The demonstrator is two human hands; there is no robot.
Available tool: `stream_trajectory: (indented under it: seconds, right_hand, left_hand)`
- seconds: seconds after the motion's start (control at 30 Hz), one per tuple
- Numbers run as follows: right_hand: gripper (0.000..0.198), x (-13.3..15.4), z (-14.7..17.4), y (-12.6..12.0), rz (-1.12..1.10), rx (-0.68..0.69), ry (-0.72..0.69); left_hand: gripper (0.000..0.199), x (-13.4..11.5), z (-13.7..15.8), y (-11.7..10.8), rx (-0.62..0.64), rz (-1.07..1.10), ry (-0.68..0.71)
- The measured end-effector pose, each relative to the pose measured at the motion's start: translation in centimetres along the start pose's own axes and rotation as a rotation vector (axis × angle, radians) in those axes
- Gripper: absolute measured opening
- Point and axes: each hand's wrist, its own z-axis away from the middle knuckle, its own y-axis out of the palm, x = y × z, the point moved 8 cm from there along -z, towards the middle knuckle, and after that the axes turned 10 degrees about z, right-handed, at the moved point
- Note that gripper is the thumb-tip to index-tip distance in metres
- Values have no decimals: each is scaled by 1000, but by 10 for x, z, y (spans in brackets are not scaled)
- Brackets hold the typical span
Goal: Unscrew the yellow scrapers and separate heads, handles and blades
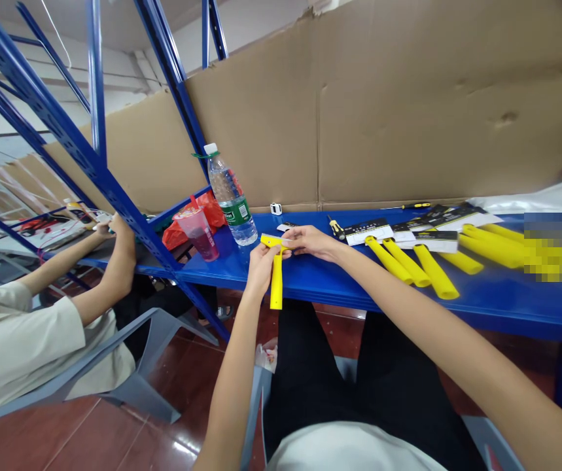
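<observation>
A yellow T-shaped scraper (276, 281) is held just off the front edge of the blue table, its handle pointing down. My left hand (260, 269) is closed around the left side, near where the head meets the handle. The fingers of my right hand (313, 242) pinch the right end of the head, partly hiding it. Right of my hands, several more yellow scrapers (435, 271) lie on the table beside black-and-white printed cards (369, 234). A small yellow-and-black screwdriver (336, 229) rests behind my right wrist.
A large water bottle (233, 196) and a pink cup (199, 232) stand left of my hands, near a red plastic bag (173, 237). Another yellow-and-black tool (415, 206) lies at the back. Blue shelf posts (163, 248) separate me from a seated co-worker (65, 314).
</observation>
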Motion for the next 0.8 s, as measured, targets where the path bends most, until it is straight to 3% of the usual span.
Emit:
stream_trajectory:
  seconds: [0.33, 0.43, 0.53, 0.6, 0.7, 0.8]
  right_hand:
    - [28, -1, -4, 0, 29, -12, -54]
    - [24, -1, -8, -7, 50, -76, -67]
    - [18, -2, -11, -15, 60, -161, -44]
    - [15, -2, -11, -16, 51, -179, -36]
    - [14, 1, -10, -15, 39, -163, -47]
    - [15, 4, -8, -14, 35, -156, -57]
  left_hand:
    - [16, -1, 1, 2, 18, -49, 9]
    - [34, -4, 3, 2, -2, -136, 89]
    - [67, -15, 11, 2, -51, -381, 246]
    - [77, -24, 20, 10, -23, -630, 361]
    - [69, -35, 33, 27, 57, -970, 498]
    - [59, -43, 44, 38, 50, -1212, 561]
